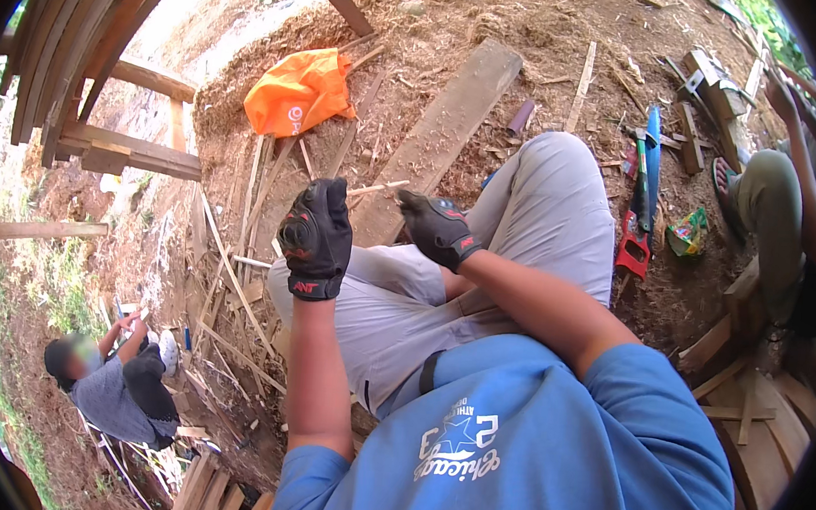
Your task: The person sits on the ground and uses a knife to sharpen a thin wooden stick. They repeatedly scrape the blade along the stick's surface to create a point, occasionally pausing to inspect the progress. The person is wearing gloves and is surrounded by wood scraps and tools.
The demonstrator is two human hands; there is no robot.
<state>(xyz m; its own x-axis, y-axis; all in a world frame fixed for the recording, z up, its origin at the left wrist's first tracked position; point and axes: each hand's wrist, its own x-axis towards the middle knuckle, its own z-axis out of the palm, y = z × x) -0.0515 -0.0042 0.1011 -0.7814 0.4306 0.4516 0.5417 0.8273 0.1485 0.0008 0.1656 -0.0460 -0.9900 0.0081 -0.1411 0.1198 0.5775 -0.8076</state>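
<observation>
My left hand (313, 238), in a black glove with red trim, is raised in a fist above my left knee. A thin pale wooden stick (378, 187) sticks out from the top of that fist toward the right. My right hand (437, 229), gloved the same way, is held just right of it, its fingers drawn together close to the stick's outer end. Whatever lies inside the right fingers is hidden. Below the hands are my crossed legs in light grey trousers (555, 209). A wide wooden plank (458, 106) lies on the ground beyond the hands.
An orange bag (298, 93) lies at the far left. To the right are a red-handled handsaw (635, 239), a green packet (687, 232) and a co-worker's leg (776, 207). Another person (124, 386) sits at the lower left. Stacked boards (70, 46) stand upper left; wood strips (233, 280) litter the ground.
</observation>
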